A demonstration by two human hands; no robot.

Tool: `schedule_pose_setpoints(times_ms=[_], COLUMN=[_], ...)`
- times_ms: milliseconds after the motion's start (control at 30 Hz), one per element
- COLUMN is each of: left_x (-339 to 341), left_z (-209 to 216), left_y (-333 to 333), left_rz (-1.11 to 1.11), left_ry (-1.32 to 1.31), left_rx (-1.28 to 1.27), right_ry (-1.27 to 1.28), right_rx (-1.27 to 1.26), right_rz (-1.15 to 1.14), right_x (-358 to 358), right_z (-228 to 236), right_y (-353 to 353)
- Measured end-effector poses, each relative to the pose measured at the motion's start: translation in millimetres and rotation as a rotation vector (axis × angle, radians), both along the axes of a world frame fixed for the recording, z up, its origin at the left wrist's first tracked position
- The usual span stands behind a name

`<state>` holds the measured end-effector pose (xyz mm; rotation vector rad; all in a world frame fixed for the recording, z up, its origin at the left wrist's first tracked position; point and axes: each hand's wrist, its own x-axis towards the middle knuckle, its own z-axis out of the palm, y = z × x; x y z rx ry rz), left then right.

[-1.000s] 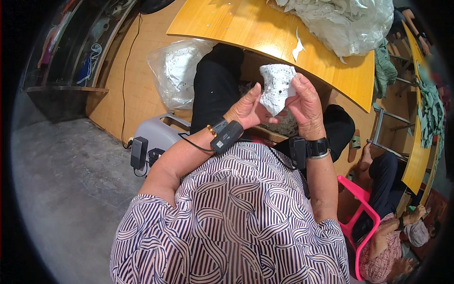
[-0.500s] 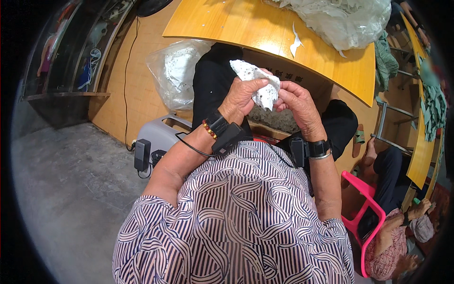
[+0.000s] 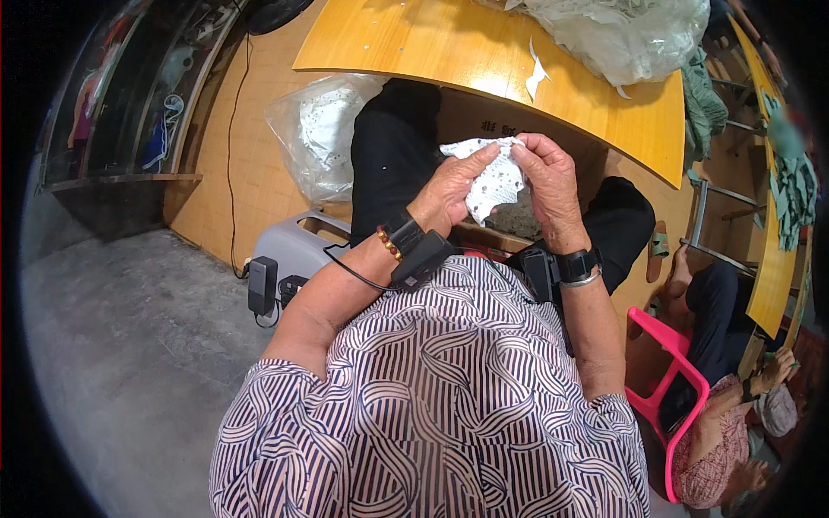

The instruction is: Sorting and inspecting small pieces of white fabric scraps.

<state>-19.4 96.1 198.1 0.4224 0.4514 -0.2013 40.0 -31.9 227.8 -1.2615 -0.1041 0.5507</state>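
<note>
Between my two hands, above my lap, is a small white piece of cloth with dark spots (image 3: 499,183). My left hand (image 3: 455,186) grips its left side, thumb lying on top and fingers underneath. With thumb and forefinger, my right hand (image 3: 547,168) pinches its upper right edge. The lower part of the cloth hangs loose to a point. What lies behind the cloth, including several fingertips, is hidden.
Ahead stands a yellow wooden table (image 3: 414,39) with a white scrap (image 3: 536,71) and a big clear bag of pale pieces (image 3: 622,39). Another bag (image 3: 321,129) leans at left, near a grey plastic stool (image 3: 298,237). A pink chair (image 3: 669,380) and another person (image 3: 712,440) are at right.
The spotted cloth has been turned and spread, with more of its face showing. My right hand has shifted its pinch up to the top edge.
</note>
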Motion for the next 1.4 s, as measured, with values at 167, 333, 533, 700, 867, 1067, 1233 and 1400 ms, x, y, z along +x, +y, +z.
schedule_pose_setpoints(times_ms=[167,333,533,700,867,1067,1233,1400], left_x=[0,-3,-3,-3,-4,-13,-13,-14], left_z=[6,4,15,25,10,6,7,12], left_y=[4,24,26,18,17,11,16,18], left_rz=[0.079,0.119,0.051,-0.12,-0.035,-0.041,-0.067,-0.114], left_ry=[-0.077,-0.079,-0.252,-0.316,-0.235,-0.09,-0.15,-0.179], left_rx=[0.068,0.129,0.243,0.404,0.373,0.154,0.291,0.39], right_ry=[0.044,0.116,-0.506,-0.091,0.043,0.017,0.062,0.176], right_rx=[-0.085,-0.329,-0.641,-0.164,0.058,0.073,0.053,0.049], right_rz=[0.006,0.036,0.333,0.563,0.214,0.189,0.187,0.21], right_x=[5,19,15,17,12,11,11,12], right_z=[-12,-29,-18,1,1,-5,-3,-1], right_y=[-12,-32,-31,-15,-9,-11,-10,-6])
